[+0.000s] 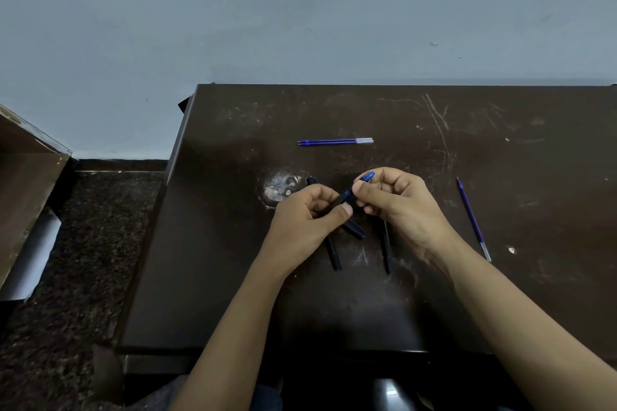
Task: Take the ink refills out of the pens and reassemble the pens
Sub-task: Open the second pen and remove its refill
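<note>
A dark pen (pixel 345 197) is pinched between both hands above the table (pixel 500 294): its barrel is gripped by the closed left hand (pixel 309 213), and its blue end (pixel 368 176) is clasped by the fingers of the right hand (pixel 397 202). A twisting or pulling step, opening or closing this pen, is judged to be in hand; which one cannot be told. Three more dark pens (pixel 385 248) are seen lying under the hands. Two refills (pixel 335 142) are laid side by side farther back, and a third refill (pixel 473 218) is laid to the right. Next, a steady counter-grip along the pen's axis is called for.
</note>
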Tool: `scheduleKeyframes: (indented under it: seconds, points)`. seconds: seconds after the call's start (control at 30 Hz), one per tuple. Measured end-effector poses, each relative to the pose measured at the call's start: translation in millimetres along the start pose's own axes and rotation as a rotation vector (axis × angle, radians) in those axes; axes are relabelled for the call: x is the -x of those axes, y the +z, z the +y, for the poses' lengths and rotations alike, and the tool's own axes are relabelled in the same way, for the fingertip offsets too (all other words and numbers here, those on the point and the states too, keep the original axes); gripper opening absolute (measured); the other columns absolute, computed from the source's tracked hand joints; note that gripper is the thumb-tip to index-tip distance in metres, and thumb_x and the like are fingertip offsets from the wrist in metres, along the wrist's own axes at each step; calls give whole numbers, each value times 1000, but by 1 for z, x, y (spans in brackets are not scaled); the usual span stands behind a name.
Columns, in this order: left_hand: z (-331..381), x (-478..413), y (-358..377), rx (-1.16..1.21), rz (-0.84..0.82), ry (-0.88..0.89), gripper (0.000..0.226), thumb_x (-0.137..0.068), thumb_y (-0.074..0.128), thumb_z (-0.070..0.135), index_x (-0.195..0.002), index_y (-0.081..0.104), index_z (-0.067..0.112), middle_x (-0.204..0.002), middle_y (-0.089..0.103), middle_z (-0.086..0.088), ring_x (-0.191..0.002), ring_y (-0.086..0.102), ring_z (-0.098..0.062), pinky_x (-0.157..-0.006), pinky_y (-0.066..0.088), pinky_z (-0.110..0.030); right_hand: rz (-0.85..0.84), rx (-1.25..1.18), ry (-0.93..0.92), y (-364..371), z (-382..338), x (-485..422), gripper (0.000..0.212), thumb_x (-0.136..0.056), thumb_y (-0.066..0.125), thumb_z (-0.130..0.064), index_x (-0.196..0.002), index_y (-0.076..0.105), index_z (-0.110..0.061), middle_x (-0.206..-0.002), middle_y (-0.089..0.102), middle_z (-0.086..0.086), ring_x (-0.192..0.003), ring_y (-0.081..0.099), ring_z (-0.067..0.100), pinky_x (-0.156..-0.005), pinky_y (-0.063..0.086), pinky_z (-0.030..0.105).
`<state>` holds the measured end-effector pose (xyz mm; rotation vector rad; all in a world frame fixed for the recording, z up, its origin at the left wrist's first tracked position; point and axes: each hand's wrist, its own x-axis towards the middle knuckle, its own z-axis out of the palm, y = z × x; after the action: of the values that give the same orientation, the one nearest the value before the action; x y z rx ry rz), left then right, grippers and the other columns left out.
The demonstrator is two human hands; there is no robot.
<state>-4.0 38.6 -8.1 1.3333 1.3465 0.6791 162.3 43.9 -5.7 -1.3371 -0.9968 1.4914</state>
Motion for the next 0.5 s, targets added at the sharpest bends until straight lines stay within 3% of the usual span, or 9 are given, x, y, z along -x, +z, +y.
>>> scheduleKeyframes:
  seconds: [0.1,0.2,0.37,0.5]
  points:
    - [1,1,2,32,-18,-59,17,-93,56,39,-97,64,25,-84,74,3,-65,62,-2,-57,46,-13,3,2,-15,0,0,-1,12,-82,69,-9,-91,67,-1,-66,63,2,-64,57,9,-63,48,20]
    - [5,2,4,70,-66,-106,35,-101,41,34,-93,71,19,-79,75,2,-55,59,2,-50,39,-6,13,-6,-15,-2,1,-1,12,-82,68,-9,-91,67,-1,-66,63,2,-62,57,8,-63,48,20]
    - [-1,-1,2,27,16,27,2,-88,66,30,-87,65,29,-79,71,5,-65,63,-1,-61,50,-16,20,-23,-3,-3,2,-2,17,-82,69,-10,-93,66,2,-66,62,3,-65,58,10,-63,49,20]
    - [2,0,6,69,-29,-86,29,-98,45,38,-98,69,22,-83,75,6,-59,61,1,-52,40,-7,14,-29,-1,-4,4,-1,18,-81,70,-12,-92,66,2,-65,63,2,-64,57,10,-62,48,18]
